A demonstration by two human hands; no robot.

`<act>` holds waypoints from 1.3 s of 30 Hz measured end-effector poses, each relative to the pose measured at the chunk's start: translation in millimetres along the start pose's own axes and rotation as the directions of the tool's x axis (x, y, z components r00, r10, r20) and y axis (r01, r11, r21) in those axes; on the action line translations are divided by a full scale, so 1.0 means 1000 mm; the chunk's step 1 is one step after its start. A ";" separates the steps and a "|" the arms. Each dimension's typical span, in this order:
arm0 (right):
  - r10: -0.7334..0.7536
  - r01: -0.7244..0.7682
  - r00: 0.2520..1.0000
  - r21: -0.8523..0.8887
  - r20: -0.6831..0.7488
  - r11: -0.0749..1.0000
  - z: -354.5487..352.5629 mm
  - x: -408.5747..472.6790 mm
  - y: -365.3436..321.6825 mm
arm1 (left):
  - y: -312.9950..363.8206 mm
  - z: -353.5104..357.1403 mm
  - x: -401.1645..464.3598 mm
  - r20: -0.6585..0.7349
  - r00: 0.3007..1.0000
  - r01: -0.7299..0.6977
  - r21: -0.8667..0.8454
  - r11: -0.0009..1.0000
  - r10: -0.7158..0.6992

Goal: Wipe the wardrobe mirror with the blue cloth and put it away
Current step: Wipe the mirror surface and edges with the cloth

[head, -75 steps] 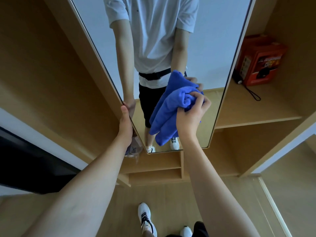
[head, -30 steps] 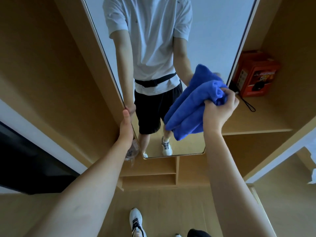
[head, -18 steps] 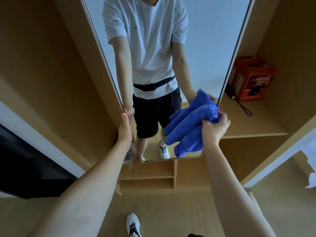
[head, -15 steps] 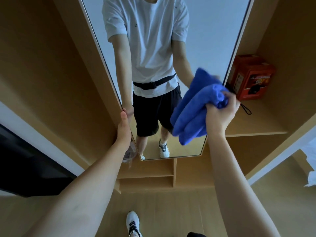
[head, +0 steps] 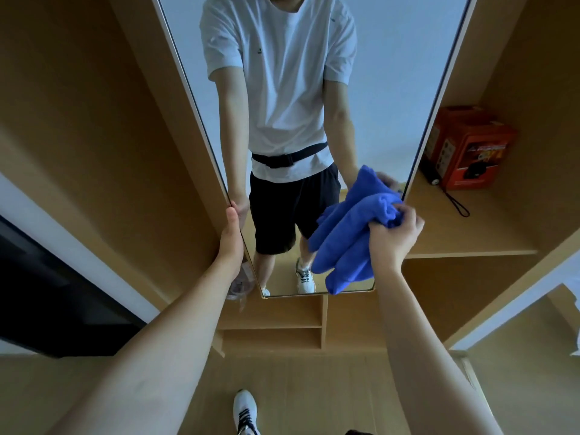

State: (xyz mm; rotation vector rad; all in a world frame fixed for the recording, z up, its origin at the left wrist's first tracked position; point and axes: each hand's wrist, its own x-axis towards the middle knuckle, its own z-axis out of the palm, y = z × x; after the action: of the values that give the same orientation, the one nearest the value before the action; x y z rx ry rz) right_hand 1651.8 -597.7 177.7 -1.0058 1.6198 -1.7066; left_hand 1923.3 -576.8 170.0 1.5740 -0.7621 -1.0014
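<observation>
The tall wardrobe mirror (head: 392,89) stands straight ahead between wooden panels and reflects a person in a white shirt and black shorts. My left hand (head: 231,237) grips the mirror's left edge low down. My right hand (head: 394,235) is closed on a bunched blue cloth (head: 348,233), pressed against the glass near the mirror's lower right corner. The cloth hangs down to the mirror's bottom edge.
An orange box (head: 467,149) with a black cord sits on the wooden shelf (head: 470,240) right of the mirror. Small open compartments (head: 273,328) lie below the mirror. A dark panel (head: 47,296) is at the left. My white shoe (head: 246,409) stands on the wooden floor.
My right hand has swept the cloth up and down along the mirror's right side and is now lower than half a second ago. My left hand has stayed on the mirror's edge.
</observation>
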 end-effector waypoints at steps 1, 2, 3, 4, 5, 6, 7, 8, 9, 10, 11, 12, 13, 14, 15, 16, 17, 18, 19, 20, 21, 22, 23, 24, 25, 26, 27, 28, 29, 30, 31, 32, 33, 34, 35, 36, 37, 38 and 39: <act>-0.043 0.043 0.999 0.019 -0.010 0.999 0.000 0.003 -0.010 | -0.008 -0.002 0.008 0.011 1.000 0.005 -0.003 1.000 -0.004; -0.080 0.081 0.997 0.037 -0.019 0.996 0.001 0.006 -0.019 | -0.011 -0.002 0.011 0.018 1.000 0.015 0.010 1.000 -0.015; -0.106 0.108 0.994 0.050 -0.028 0.993 0.003 0.008 -0.026 | -0.012 -0.001 0.013 0.011 1.000 0.025 0.012 1.000 -0.025; -0.122 0.124 0.992 0.062 -0.035 0.990 0.005 0.009 -0.030 | -0.011 0.000 0.013 0.003 0.999 0.034 0.022 0.999 -0.034; -0.122 0.125 0.992 0.069 -0.039 0.990 0.008 0.008 -0.029 | -0.009 0.002 0.010 -0.007 0.999 0.034 0.027 0.999 -0.034; -0.112 0.115 0.993 0.073 -0.041 0.991 0.009 0.007 -0.024 | -0.006 0.003 0.006 -0.014 0.999 0.032 0.027 0.999 -0.032; -0.086 0.089 0.995 0.070 -0.040 0.994 0.010 0.004 -0.016 | 0.000 0.005 0.001 -0.025 0.999 0.025 0.025 0.999 -0.025; -0.043 0.045 0.998 0.059 -0.036 0.997 0.010 0.000 -0.006 | 0.004 0.007 -0.003 -0.027 0.999 0.017 0.019 1.000 -0.017; 0.008 -0.006 1.000 0.042 -0.026 0.999 0.009 -0.004 0.005 | 0.006 0.009 -0.005 -0.033 0.999 0.017 0.009 1.000 -0.017; 0.062 -0.062 0.998 0.017 -0.008 0.998 0.008 -0.007 0.015 | 0.006 0.010 -0.005 -0.037 0.999 0.016 0.000 1.000 -0.016; 0.109 -0.109 0.994 -0.012 0.014 0.994 0.006 -0.010 0.021 | 0.006 0.010 -0.004 -0.053 0.998 0.023 -0.004 1.000 -0.023; 0.143 -0.141 0.989 -0.036 0.033 0.989 0.005 -0.011 0.024 | 0.004 0.010 -0.003 -0.063 0.998 0.023 -0.003 1.000 -0.023; 0.158 -0.156 0.987 -0.045 0.043 0.987 0.003 -0.011 0.023 | 0.004 0.010 -0.003 -0.070 0.997 0.024 -0.004 1.000 -0.024; 0.150 -0.148 0.988 -0.038 0.043 0.988 0.003 -0.010 0.018 | 0.005 0.010 -0.004 -0.061 0.998 0.019 -0.002 1.000 -0.019; 0.116 -0.115 0.993 -0.021 0.036 0.993 0.002 -0.008 0.011 | 0.004 0.009 -0.003 -0.055 0.998 0.017 -0.005 1.000 -0.017; 0.064 -0.064 0.998 0.000 0.026 0.998 0.003 -0.006 0.002 | 0.004 0.008 -0.002 -0.041 0.999 0.016 0.003 1.000 -0.016; 0.005 -0.005 1.000 0.025 0.017 1.000 0.004 -0.003 -0.009 | 0.001 0.006 0.001 -0.029 0.999 0.017 0.003 1.000 -0.017; -0.047 0.046 0.999 0.050 0.009 0.998 0.005 0.000 -0.019 | -0.004 0.004 0.006 -0.017 1.000 0.009 0.009 1.000 -0.009; -0.084 0.084 0.996 0.070 0.002 0.994 0.008 0.002 -0.026 | -0.010 0.002 0.011 -0.005 1.000 0.001 0.004 1.000 -0.001; -0.106 0.106 0.994 0.077 -0.003 0.991 0.010 0.004 -0.029 | -0.014 0.001 0.015 0.002 1.000 -0.006 0.013 1.000 0.005; -0.115 0.116 0.993 0.070 -0.010 0.991 0.011 0.004 -0.028 | -0.018 0.000 0.018 0.004 1.000 -0.002 0.014 1.000 0.001; -0.112 0.113 0.994 0.057 -0.016 0.992 0.011 0.003 -0.022 | -0.016 0.000 0.014 0.006 1.000 0.006 0.016 1.000 -0.006; -0.090 0.091 0.996 0.043 -0.018 0.995 0.011 0.000 -0.013 | -0.014 0.001 0.013 0.003 1.000 0.013 0.011 1.000 -0.013; -0.044 0.045 0.999 0.030 -0.014 0.999 0.009 -0.003 -0.003 | -0.010 0.001 0.009 -0.005 1.000 0.013 0.013 1.000 -0.013; 0.016 -0.016 1.000 0.012 -0.004 1.000 0.007 -0.005 0.007 | -0.008 0.001 0.007 -0.011 1.000 0.025 0.012 1.000 -0.025; 0.081 -0.081 0.997 -0.015 0.008 0.997 0.005 -0.006 0.015 | -0.006 0.001 0.004 -0.015 0.999 0.030 0.014 0.999 -0.030; 0.137 -0.136 0.990 -0.047 0.020 0.990 0.003 -0.005 0.019 | -0.002 0.002 0.001 -0.020 0.999 0.033 0.014 0.999 -0.032; 0.179 -0.177 0.984 -0.068 0.027 0.982 0.002 -0.005 0.020 | 0.001 0.003 -0.001 -0.018 0.999 0.036 0.014 0.999 -0.036; 0.195 -0.193 0.980 -0.072 0.026 0.979 0.001 -0.003 0.016 | 0.004 0.005 -0.004 -0.017 0.999 0.036 0.003 0.999 -0.036; 0.179 -0.178 0.984 -0.063 0.019 0.982 0.000 -0.002 0.009 | 0.005 0.006 -0.006 -0.017 0.999 0.036 -0.003 0.999 -0.036; 0.130 -0.129 0.992 -0.044 0.008 0.991 0.000 -0.001 0.001 | 0.006 0.007 -0.006 -0.023 0.999 0.038 -0.009 0.999 -0.038; 0.060 -0.060 0.998 -0.018 -0.003 0.998 0.001 0.001 -0.009 | 0.006 0.007 -0.007 -0.018 0.999 0.031 -0.007 0.999 -0.031; -0.013 0.014 1.000 0.010 -0.014 1.000 0.002 0.002 -0.017 | 0.005 0.006 -0.006 -0.006 1.000 0.021 -0.004 1.000 -0.021; -0.074 0.075 0.997 0.029 -0.023 0.997 0.003 0.003 -0.024 | 0.003 0.005 -0.004 0.011 1.000 0.004 0.001 1.000 -0.004; -0.119 0.120 0.993 0.036 -0.028 0.992 0.006 0.003 -0.027 | 0.000 0.003 -0.001 0.017 1.000 -0.010 0.004 1.000 0.010; -0.139 0.140 0.990 0.032 -0.024 0.990 0.009 0.002 -0.026 | -0.005 0.002 0.003 0.017 1.000 -0.012 0.013 1.000 0.012; -0.134 0.134 0.991 0.021 -0.012 0.991 0.012 -0.001 -0.020 | -0.008 0.001 0.006 0.013 1.000 0.002 0.016 1.000 -0.002; -0.105 0.105 0.994 0.000 0.004 0.994 0.015 -0.006 -0.009 | -0.007 0.002 0.005 0.004 1.000 0.021 0.026 0.999 -0.021; -0.053 0.054 0.998 -0.032 0.022 0.998 0.016 -0.012 0.007 | -0.003 0.003 0.000 0.003 1.000 0.031 0.024 0.999 -0.031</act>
State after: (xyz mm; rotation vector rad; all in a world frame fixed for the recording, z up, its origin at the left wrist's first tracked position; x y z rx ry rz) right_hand 1671.3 -597.6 168.5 -1.0883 1.6263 -1.7037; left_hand 1920.4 -577.6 167.1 1.6093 -0.7570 -1.0209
